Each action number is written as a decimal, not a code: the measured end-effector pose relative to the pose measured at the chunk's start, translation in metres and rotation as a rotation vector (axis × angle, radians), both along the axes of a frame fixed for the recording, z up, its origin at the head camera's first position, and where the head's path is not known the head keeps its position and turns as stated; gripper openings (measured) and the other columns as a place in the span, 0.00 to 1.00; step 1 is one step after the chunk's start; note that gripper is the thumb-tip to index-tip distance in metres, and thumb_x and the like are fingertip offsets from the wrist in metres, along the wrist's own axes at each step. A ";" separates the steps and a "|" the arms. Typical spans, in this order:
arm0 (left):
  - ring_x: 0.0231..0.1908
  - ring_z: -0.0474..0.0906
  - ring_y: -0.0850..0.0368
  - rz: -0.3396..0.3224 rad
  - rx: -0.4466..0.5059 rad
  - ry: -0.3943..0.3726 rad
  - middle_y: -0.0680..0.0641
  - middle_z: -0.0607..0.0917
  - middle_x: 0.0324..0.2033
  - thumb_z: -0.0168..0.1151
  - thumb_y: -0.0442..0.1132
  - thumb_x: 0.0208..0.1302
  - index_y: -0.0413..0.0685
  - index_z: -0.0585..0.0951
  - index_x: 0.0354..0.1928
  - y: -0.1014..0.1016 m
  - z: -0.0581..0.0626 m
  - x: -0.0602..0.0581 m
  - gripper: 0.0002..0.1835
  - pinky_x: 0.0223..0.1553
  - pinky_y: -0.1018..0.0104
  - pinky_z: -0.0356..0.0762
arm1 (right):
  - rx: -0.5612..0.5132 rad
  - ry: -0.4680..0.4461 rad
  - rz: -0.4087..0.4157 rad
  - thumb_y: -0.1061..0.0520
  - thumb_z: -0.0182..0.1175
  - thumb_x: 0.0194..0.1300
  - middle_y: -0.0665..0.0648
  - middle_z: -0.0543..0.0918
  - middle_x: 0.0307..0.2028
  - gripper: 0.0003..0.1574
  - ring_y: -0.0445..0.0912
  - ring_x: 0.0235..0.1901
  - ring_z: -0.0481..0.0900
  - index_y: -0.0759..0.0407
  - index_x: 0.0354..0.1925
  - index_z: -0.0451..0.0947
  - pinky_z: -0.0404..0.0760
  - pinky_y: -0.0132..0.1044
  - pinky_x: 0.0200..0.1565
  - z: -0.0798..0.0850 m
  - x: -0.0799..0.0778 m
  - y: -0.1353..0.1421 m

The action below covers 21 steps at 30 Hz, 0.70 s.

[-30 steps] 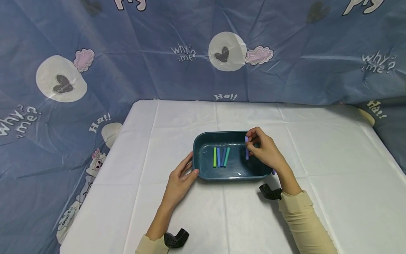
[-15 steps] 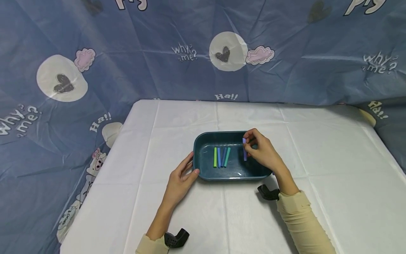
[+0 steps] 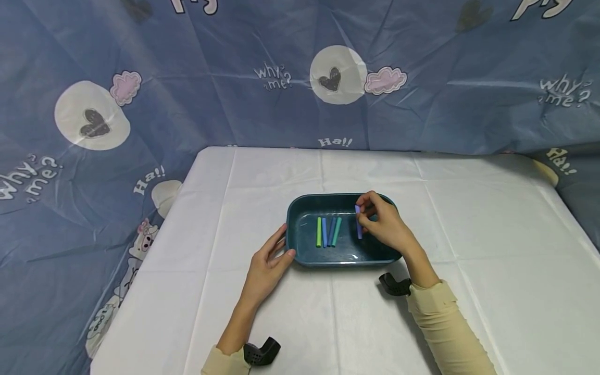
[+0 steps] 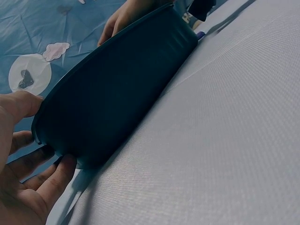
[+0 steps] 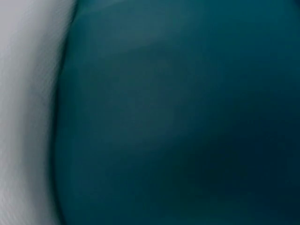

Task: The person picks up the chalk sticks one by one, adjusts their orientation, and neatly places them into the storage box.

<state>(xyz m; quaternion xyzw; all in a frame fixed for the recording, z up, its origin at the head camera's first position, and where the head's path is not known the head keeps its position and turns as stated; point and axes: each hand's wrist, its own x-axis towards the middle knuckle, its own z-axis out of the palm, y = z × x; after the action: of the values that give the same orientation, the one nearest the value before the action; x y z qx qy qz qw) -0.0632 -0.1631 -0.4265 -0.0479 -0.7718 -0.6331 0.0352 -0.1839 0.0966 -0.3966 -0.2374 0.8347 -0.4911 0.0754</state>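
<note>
A dark teal tray [image 3: 302, 257] stands on the white cloth, its outer wall [image 4: 98, 103] showing large in the left wrist view. My left hand [image 3: 263, 271] rests against its left end, fingers extended and spread around the near corner. Over the tray's right half, my right hand [image 3: 385, 224] pinches a slim purple stick [image 3: 359, 229], which is held nearly upright in this view. Inside the tray, a green stick [image 3: 319, 232], a blue stick [image 3: 324, 233], a dark blue stick [image 3: 331, 232] and a teal stick [image 3: 336, 232] lie in a row. Blurred tray surface [image 5: 140, 93] fills most of the right wrist view.
White cloth [image 3: 262, 182] covers the table around the tray. A purple end [image 4: 201, 35] pokes out beside the tray's far end in the left wrist view. Behind the table hangs a blue printed sheet [image 3: 187, 114]. Both wrists wear black devices [image 3: 262, 352].
My right hand has moved slightly left and nearer to me with the purple stick, toward the row. My left hand and the tray stay put.
</note>
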 end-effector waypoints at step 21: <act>0.60 0.64 0.47 0.006 -0.011 -0.022 0.43 0.63 0.63 0.57 0.40 0.60 0.49 0.60 0.65 0.000 0.000 0.001 0.31 0.51 0.72 0.74 | 0.036 -0.094 0.025 0.65 0.53 0.60 0.61 0.72 0.37 0.15 0.53 0.34 0.78 0.64 0.46 0.65 0.83 0.39 0.28 -0.011 -0.004 -0.010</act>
<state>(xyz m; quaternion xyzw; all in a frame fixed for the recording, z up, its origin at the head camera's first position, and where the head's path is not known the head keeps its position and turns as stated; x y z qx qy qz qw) -0.0625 -0.1630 -0.4263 -0.0386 -0.7756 -0.6293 0.0284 -0.1876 0.0862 -0.4080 -0.2233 0.8359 -0.4856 0.1250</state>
